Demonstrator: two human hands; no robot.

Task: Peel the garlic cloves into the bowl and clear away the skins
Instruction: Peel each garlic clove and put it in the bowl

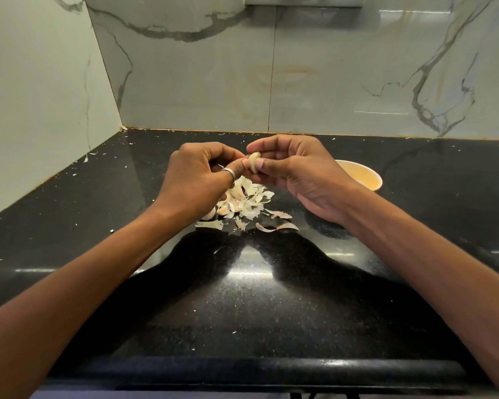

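One pale, glossy, curved garlic clove (254, 163) between pinching fingers (271, 146) of left hand (198, 175) and right hand (303, 175), over papery skins (251, 203).

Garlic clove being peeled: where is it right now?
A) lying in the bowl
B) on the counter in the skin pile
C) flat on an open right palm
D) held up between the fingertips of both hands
D: the garlic clove is pinched in the fingers of the right hand, with the left hand thumb on it. It is above the skins and clear of the bowl to the right.
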